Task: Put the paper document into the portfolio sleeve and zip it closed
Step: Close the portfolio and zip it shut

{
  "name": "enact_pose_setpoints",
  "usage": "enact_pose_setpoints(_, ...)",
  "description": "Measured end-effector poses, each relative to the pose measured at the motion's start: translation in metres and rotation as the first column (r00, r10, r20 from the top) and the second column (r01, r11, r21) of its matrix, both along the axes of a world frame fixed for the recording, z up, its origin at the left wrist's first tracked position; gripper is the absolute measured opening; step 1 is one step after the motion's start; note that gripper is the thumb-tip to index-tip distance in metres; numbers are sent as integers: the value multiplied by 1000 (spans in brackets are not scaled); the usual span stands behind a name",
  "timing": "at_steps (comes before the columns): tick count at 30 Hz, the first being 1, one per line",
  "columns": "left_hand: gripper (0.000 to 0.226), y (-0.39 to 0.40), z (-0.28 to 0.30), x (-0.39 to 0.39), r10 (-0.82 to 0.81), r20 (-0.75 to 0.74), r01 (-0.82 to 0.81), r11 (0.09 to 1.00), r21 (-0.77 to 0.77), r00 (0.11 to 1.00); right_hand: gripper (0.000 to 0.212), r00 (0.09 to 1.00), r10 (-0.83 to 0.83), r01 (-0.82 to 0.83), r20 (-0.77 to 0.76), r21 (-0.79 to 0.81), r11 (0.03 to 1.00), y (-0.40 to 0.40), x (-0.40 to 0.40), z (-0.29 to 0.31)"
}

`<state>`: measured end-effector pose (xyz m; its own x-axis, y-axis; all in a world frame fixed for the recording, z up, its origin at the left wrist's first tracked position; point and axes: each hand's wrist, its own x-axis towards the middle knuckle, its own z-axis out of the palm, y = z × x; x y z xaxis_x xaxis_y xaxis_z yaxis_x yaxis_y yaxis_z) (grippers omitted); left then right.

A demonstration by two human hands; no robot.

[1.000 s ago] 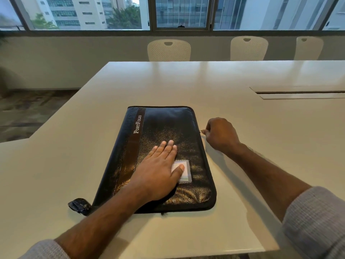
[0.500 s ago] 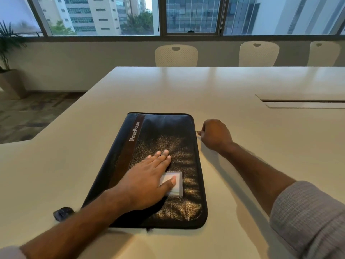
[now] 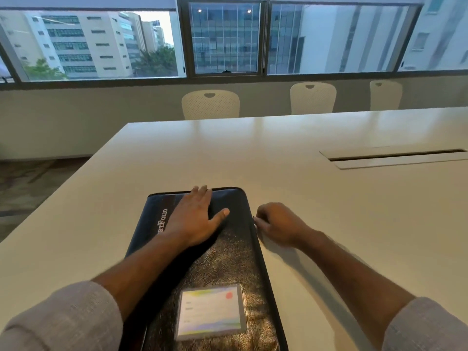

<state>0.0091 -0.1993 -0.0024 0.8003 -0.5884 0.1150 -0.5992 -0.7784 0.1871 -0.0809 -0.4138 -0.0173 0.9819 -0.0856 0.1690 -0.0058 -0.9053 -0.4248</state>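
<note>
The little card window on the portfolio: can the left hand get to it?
Probably yes. The left hand lies flat on the portfolio, and the card window sits bare, nearer the person, with nothing on top.

Two bare forearms enter from about 7 and 5 o'clock. Each wears a light grey, finely ribbed knit sleeve pushed up short of the wrist: the left sleeve (image 3: 60,317) and the right sleeve (image 3: 428,325). The left hand (image 3: 195,219) and right hand (image 3: 278,224) show no rings, watch or gloves.

One portfolio (image 3: 217,262), three chairs (image 3: 210,103), two hands (image 3: 192,219).
</note>
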Motion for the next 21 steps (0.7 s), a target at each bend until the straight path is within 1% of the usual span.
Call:
enact_pose_setpoints(3,94,2,-21,6,-13,-76,19,997,73,997,22,996,-47,50,70,-41,998,-3,-4,-7)
enact_pose_setpoints(9,92,2,-27,11,-26,-75,34,993,111,997,20,982,-123,134,144,-72,988,1,7,-11)
enact_pose_setpoints(13,91,3,-28,10,-25,-76,34,992,123,997,19,974,-166,179,157,-73,981,2,21,-10)
enact_pose_setpoints(21,87,3,-27,9,-33,-91,45,989,140,995,18,971,-191,205,145,-88,975,-1,53,-1)
